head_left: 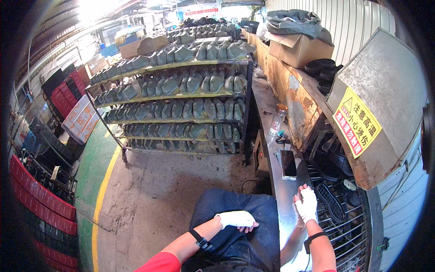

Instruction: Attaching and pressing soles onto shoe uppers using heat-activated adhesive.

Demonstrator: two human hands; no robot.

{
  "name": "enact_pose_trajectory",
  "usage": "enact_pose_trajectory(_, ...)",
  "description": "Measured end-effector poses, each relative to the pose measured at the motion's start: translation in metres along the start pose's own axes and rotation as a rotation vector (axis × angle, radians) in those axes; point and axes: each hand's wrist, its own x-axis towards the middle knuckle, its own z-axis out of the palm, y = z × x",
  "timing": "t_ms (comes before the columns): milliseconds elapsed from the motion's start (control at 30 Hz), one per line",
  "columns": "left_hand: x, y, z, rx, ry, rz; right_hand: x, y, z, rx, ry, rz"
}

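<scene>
Left of the narrow, shiny metal counter [285,187] stands a wheeled metal rack [248,88] of grey-green, shoe-shaped pieces [194,84]. Nearer the counter, the white-covered left hand [237,219] rests on dark blue cloth [216,203], fingers curled together; whether they grip anything, I cannot tell. A black rectangular phone [289,164] lies on the counter. Along its right edge is the white-covered right hand [308,203], fingers bent, grip unclear; beyond lies a black shoe sole [330,202].

The left hand [237,219] hides its palm.
</scene>
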Motion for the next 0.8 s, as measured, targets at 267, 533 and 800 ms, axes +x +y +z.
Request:
enact_pose_trajectory(267, 0.0011, -0.0011, -0.0001, -0.005, -0.003, 0.004, 0.001, -0.0024, -0.0011, 0.003, 0.002, 0.005)
enact_pose_trajectory(533, 0.0054, -0.0047, -0.0008, -0.012, -0.011, -0.012, -0.0003, 0.0006, 0.0002, 0.01, -0.019, 0.034)
enact_pose_trajectory(800, 0.0022, -0.0036, -0.0008, -0.018, -0.012, 0.023, -0.0002, 0.0021, 0.0018, 0.022, 0.011, -0.004)
